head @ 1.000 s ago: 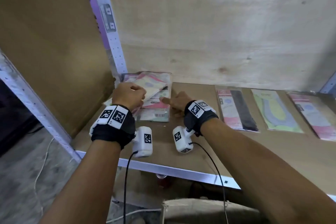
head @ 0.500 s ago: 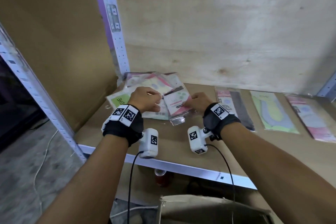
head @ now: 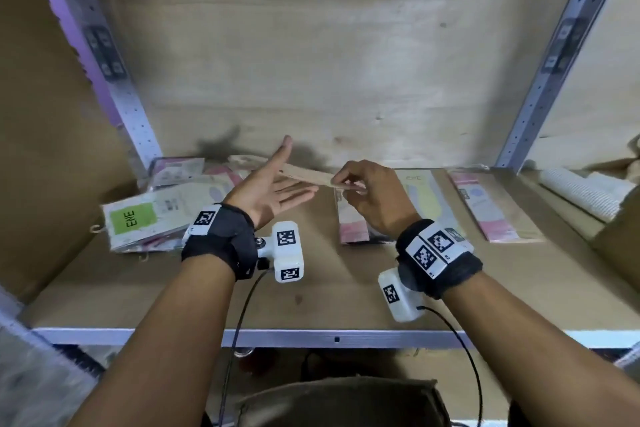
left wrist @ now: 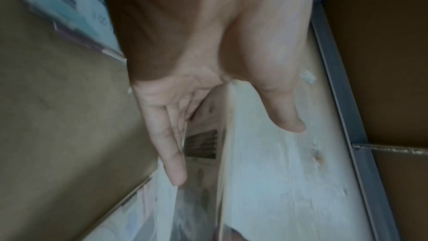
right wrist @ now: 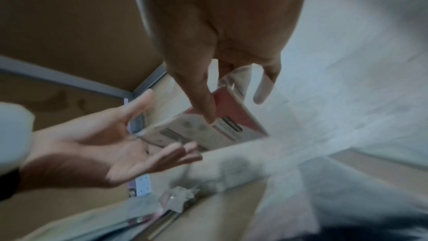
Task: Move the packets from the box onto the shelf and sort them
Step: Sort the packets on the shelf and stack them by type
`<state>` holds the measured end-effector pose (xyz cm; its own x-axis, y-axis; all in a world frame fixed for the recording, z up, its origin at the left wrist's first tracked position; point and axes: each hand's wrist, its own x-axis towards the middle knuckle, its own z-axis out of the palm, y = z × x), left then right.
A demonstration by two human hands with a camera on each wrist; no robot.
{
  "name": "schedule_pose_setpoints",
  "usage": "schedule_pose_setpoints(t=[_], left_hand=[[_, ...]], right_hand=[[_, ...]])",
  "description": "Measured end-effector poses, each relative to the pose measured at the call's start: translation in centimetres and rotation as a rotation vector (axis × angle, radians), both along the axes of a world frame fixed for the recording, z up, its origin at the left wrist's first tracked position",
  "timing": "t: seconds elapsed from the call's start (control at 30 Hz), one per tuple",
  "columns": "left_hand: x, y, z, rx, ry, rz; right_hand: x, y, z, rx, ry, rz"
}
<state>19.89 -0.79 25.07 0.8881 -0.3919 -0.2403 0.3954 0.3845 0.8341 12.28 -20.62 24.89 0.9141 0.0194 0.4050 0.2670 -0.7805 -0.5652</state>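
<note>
My right hand pinches one end of a flat packet and holds it edge-on above the shelf board. The right wrist view shows the packet's white and red face under my thumb. Beside the packet's other end, my left hand lies open, palm up, fingers straight, gripping nothing. A loose pile of packets lies at the shelf's left, one with a green label. Three packets lie flat in a row at the right: pink, yellow-green, pink.
Perforated metal uprights flank the bay, with a plywood back wall. A cardboard panel closes the left side. White rolled items lie at the far right. The top of the box shows below the shelf's front rail.
The packet has gone up and right from the pile, now in my right hand alone. My left hand has let go and turned palm up.
</note>
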Motion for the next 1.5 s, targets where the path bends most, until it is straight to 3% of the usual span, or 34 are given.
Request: schedule_pose_setpoints(t=[0.1, 0.23, 0.4, 0.5, 0.6, 0.73, 0.87, 0.97, 1.1, 1.2, 1.4, 1.5], left_hand=[[0.9, -0.7, -0.6, 0.01, 0.051, 0.137], [1.4, -1.7, -2.2, 0.027, 0.115, 0.22], [0.8, -3.2, -2.7, -0.074, 0.1, 0.237], [-0.2, -4.5, -3.2, -0.081, 0.06, 0.131], [-1.1, -5.3, -3.6, -0.078, 0.059, 0.014], [-0.5, -4.0, -4.1, -0.114, 0.084, 0.0], [0.1, -2.0, -4.4, -0.043, 0.105, 0.011], [-0.3, -1.9, -4.2, 0.149, 0.065, 0.04], [-0.8, -2.3, -4.5, 0.486, -0.128, 0.031], [-0.9, -2.0, -4.6, 0.601, -0.181, 0.037], [-1.0, -1.0, -4.3, 0.526, -0.159, -0.004], [-0.8, -0.7, -4.2, 0.391, -0.069, -0.007]], right_hand=[[-0.5, -1.1, -0.7, -0.172, -0.011, -0.07], [-0.6, -3.5, -1.3, 0.0, 0.136, -0.088], [-0.3, -5.9, -0.6, 0.52, 0.196, -0.231], [-0.4, -6.6, -1.0, 0.954, 0.315, -0.246], [-0.7, -7.3, -1.6, 1.163, 0.346, -0.207], [-1.0, -9.7, -1.7, 1.098, 0.265, -0.269], [-1.8, -11.7, -1.9, 1.115, 0.27, -0.21], [-2.2, -12.1, -1.9, 1.134, 0.317, -0.164], [-2.5, -11.3, -1.8, 1.139, 0.331, -0.117], [-2.5, -11.2, -1.7, 1.166, 0.321, -0.079], [-2.0, -10.8, -2.0, 1.226, 0.326, -0.05], [-1.8, -10.7, -2.2, 1.41, 0.33, -0.044]])
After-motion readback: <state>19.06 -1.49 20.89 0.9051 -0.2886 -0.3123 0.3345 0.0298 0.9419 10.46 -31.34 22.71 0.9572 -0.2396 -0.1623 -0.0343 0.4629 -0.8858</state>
